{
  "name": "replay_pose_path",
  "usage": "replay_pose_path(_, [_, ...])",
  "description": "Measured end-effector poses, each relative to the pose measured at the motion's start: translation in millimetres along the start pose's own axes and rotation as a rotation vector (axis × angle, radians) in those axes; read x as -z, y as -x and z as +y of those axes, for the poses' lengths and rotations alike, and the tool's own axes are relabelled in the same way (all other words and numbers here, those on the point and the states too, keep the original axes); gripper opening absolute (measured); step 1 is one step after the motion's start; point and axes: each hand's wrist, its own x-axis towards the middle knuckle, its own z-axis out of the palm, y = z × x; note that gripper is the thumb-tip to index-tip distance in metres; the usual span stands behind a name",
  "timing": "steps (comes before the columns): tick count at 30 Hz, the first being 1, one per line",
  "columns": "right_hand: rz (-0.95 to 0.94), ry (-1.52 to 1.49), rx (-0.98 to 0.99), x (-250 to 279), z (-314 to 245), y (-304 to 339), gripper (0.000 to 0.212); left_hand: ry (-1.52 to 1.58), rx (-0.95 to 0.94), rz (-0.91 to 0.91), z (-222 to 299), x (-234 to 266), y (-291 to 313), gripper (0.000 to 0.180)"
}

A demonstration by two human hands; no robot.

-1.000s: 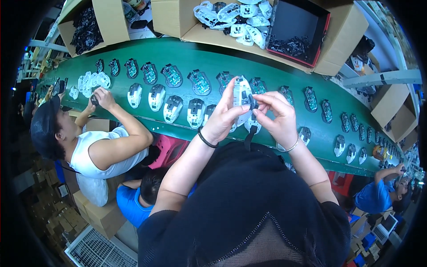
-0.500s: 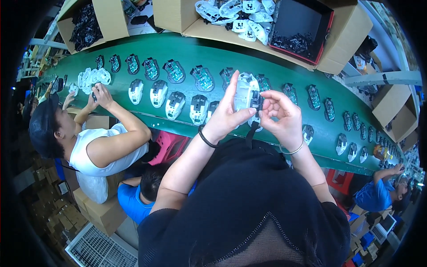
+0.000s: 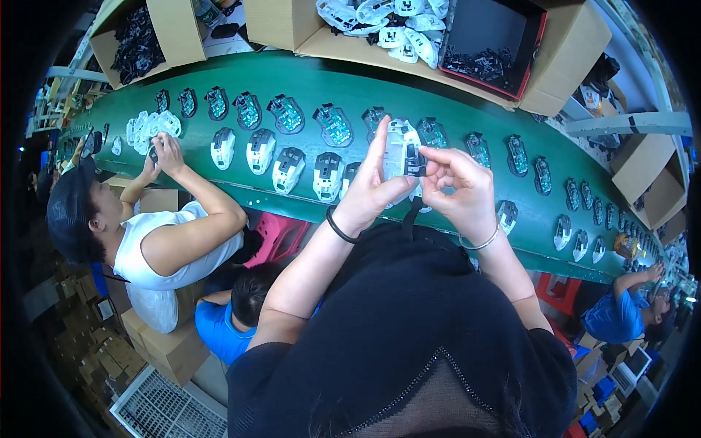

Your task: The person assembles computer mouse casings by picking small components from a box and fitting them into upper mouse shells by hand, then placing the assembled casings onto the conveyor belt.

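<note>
In front of my chest, above the green work surface, my left hand [image 3: 367,191] holds a white mouse shell [image 3: 396,152] by its left side, thumb across its lower end and index finger stretched up along it. A small black plastic part [image 3: 417,165] lies along the shell's right side. My right hand [image 3: 463,182] pinches at that black part with thumb and index finger, the other fingers curled. Behind the shell is a row of green circuit boards on dark bases [image 3: 334,125]. Nearer me are white mouse shells with dark tops [image 3: 289,170].
A cardboard box of white shells [image 3: 412,33] stands at the far side, with a black red-edged tray [image 3: 496,44] of small black parts. Another box holds black pieces [image 3: 139,47]. At left a co-worker [image 3: 157,244] handles parts; another person [image 3: 621,310] sits far right.
My right hand has shifted slightly left, and the black part now sits closer in against the shell. My left hand keeps its hold. The boards and shells have slid slightly right.
</note>
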Motion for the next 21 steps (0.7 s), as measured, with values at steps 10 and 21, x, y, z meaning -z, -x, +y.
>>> replay_pose_path(10, [-0.007, 0.319, 0.183, -6.5, -3.2, 0.6, 0.045, 0.075, 0.029, 0.019, -1.6, 5.5, 0.5, 0.087])
replay_pose_path(21, [-0.16, -0.5, -0.279, -21.1, 22.8, -23.4, 0.058, 0.042, -0.017, -0.018, -9.6, 17.2, -3.0, 0.087])
